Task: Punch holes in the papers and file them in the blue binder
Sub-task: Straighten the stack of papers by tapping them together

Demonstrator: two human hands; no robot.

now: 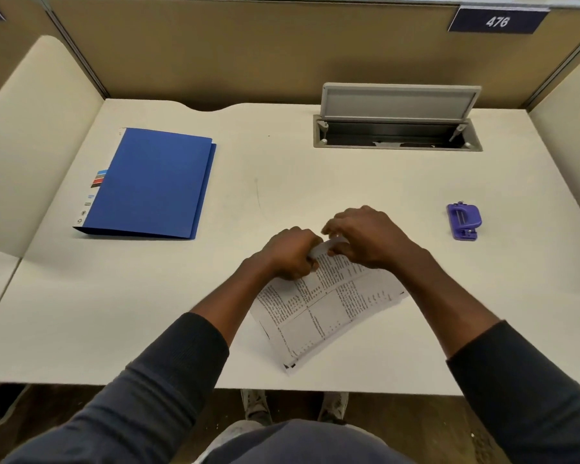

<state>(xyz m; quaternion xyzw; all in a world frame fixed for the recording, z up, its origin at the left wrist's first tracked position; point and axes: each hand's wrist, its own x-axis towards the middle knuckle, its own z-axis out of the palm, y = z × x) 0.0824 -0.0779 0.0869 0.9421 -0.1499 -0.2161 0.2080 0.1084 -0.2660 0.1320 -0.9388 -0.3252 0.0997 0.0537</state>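
Note:
Printed papers (318, 309) lie tilted on the white desk (282, 182), near its front edge. Their far edge is curled up between both hands. My left hand (290, 254) is closed on that far edge from the left. My right hand (369, 237) pinches the same curled edge from the right. The blue binder (151, 184) lies shut at the desk's left, well away from both hands. A small purple hole punch (463, 221) sits at the right of the desk, about a hand's width beyond my right hand.
An open cable hatch (397, 128) with a raised grey lid is sunk into the desk at the back right. Tan partition walls (248, 51) close the back and sides. My shoes (258, 405) show below the front edge.

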